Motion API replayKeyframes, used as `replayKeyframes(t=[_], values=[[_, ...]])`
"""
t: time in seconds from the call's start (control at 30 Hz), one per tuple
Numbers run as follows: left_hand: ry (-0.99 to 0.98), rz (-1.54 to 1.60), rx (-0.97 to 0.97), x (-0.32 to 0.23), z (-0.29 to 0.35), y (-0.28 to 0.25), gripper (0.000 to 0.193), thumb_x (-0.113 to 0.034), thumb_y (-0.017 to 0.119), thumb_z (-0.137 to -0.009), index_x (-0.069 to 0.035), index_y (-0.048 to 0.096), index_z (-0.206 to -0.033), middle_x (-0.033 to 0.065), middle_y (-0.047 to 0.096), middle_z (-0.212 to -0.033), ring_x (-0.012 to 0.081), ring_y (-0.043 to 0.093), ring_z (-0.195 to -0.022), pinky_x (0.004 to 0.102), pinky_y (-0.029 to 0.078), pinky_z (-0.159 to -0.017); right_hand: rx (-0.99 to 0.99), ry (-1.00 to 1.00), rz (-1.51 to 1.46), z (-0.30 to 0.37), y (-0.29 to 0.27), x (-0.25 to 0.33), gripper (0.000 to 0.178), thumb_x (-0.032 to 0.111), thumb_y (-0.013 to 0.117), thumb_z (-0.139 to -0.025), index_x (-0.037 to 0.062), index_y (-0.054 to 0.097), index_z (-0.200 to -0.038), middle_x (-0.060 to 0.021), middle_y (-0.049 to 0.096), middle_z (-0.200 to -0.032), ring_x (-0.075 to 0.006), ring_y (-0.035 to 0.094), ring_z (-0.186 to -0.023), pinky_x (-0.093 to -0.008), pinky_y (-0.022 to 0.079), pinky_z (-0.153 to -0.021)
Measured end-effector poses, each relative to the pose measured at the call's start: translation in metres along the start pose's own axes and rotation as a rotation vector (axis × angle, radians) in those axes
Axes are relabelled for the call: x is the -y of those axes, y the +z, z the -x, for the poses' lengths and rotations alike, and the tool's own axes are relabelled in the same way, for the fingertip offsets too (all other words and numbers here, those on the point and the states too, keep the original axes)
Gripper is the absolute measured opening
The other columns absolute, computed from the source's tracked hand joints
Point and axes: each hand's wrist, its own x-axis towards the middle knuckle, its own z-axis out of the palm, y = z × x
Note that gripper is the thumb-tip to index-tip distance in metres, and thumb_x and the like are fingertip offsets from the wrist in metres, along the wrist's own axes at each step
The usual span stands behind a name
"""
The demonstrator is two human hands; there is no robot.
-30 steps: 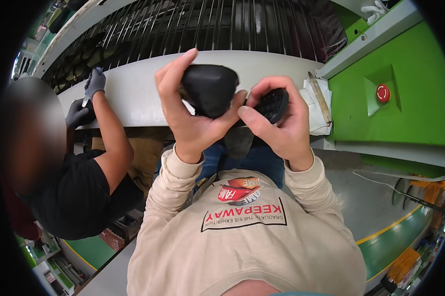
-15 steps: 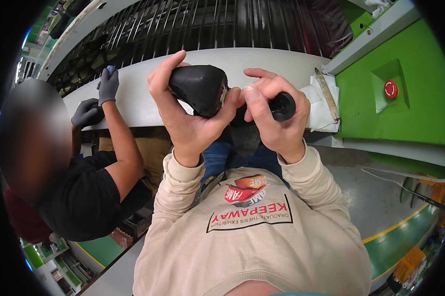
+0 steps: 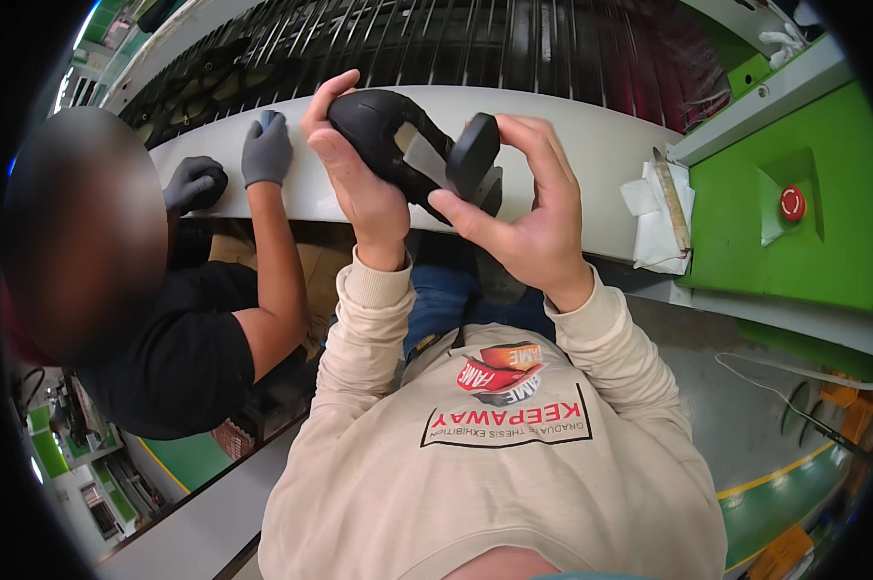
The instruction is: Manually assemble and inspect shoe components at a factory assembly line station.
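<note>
A black shoe [image 3: 374, 121] with a dark block heel [image 3: 473, 155] is held up between my hands above the white ledge. Its toe end points left, and a pale grey patch shows on its underside. My left hand [image 3: 369, 198] is closed round the toe end, thumb on the near side and fingers partly hidden behind the shoe. At the heel end, my right hand [image 3: 543, 213] grips with the thumb below and the fingers curled over the far side of the heel.
The white ledge [image 3: 572, 126] runs along metal rollers [image 3: 436, 48]. A worn knife-like tool [image 3: 670, 203] lies on white paper [image 3: 649, 232] beside a green panel [image 3: 746, 261] with a red button [image 3: 791, 203]. To my left a co-worker's grey-gloved hands [image 3: 265, 155] hold a small blue item.
The shoe has been turned in my hands, so more of its underside and the heel's side now show. My right hand has shifted its grip; its fingers have straightened somewhat.
</note>
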Motion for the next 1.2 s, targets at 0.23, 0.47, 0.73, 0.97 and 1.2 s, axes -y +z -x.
replayKeyframes(t=[0.23, 0.47, 0.73, 0.97, 1.2], values=[[-0.089, 0.056, -0.033, 0.008, 0.001, -0.007, 0.076, -0.067, 0.021, -0.12, -0.006, 0.056, -0.148, 0.0058, 0.066, -0.116, 0.0151, 0.064, -0.105, 0.0293, 0.052, -0.099, 0.02, -0.061, 0.122, -0.016, 0.032, -0.009, 0.065, 0.027, 0.103, -0.072, 0.0021, 0.077, -0.126, -0.009, 0.064, -0.113, -0.0284, 0.065, -0.103, -0.0411, 0.057, -0.089], [-0.108, 0.092, -0.062, 0.015, 0.004, -0.011, 0.07, -0.061, 0.024, -0.122, -0.005, 0.062, -0.141, 0.0032, 0.065, -0.114, 0.0125, 0.065, -0.1, 0.0267, 0.055, -0.093, 0.058, -0.043, 0.166, -0.017, 0.04, -0.008, 0.065, 0.025, 0.102, -0.07, 0.0029, 0.077, -0.125, -0.0091, 0.064, -0.112, -0.0292, 0.064, -0.103, -0.0425, 0.057, -0.089], [-0.112, 0.079, -0.026, 0.019, 0.004, -0.018, 0.065, -0.061, 0.023, -0.122, -0.008, 0.056, -0.141, 0.0061, 0.066, -0.113, 0.0157, 0.064, -0.102, 0.0291, 0.053, -0.096, 0.065, -0.079, 0.128, -0.019, 0.043, -0.01, 0.064, 0.023, 0.101, -0.07, 0.0026, 0.077, -0.126, -0.0095, 0.063, -0.11, -0.0287, 0.065, -0.099, -0.041, 0.058, -0.085], [-0.118, 0.05, -0.022, 0.015, 0.004, -0.019, 0.058, -0.055, 0.023, -0.123, -0.009, 0.055, -0.139, 0.0061, 0.064, -0.116, 0.0156, 0.063, -0.105, 0.0296, 0.052, -0.097, 0.069, -0.118, 0.17, -0.023, 0.044, -0.008, 0.065, 0.023, 0.102, -0.069, 0.0031, 0.077, -0.125, -0.0091, 0.06, -0.105, -0.0273, 0.063, -0.095, -0.0404, 0.056, -0.08], [-0.127, 0.069, -0.01, 0.014, 0.005, -0.017, 0.058, -0.055, 0.023, -0.123, -0.009, 0.055, -0.14, 0.0061, 0.064, -0.116, 0.0155, 0.063, -0.105, 0.0291, 0.052, -0.098, 0.063, -0.137, 0.174, -0.024, 0.042, -0.006, 0.065, 0.022, 0.102, -0.068, 0.0039, 0.077, -0.125, -0.0088, 0.059, -0.104, -0.0271, 0.062, -0.094, -0.04, 0.055, -0.079]])
